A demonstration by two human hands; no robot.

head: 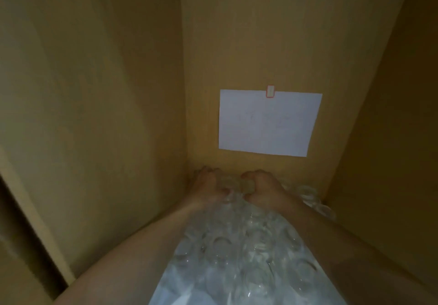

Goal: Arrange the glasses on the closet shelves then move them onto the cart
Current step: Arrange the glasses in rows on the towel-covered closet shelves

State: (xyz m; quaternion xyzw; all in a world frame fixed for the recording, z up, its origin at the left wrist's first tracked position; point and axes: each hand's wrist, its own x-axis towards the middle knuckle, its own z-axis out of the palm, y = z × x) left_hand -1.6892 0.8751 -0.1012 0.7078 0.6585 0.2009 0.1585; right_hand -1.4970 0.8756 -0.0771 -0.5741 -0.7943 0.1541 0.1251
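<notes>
Left hand [208, 184] and right hand [260, 186] each grip round clear glasses [237, 245]

— What are the closet walls [94, 91] made of?

— They look like wood or wood-look board, tan, smooth and matt, with faint grain and no shine. The back panel [248, 32] has the same dull finish.

— And the white sheet [267, 123] on the back?

— Paper, flat and matt, held at its top edge by a small strip of tape [270, 91] with a reddish border; that strip looks slightly glossy.

— The glasses [237, 245]?

— Clear glass, smooth and shiny, catching small bright glints on rims and sides. The picture is blurred, so finer surface detail cannot be told.

— Anything under them?

— A pale, smooth surface [166, 290]; its material cannot be told.
</notes>
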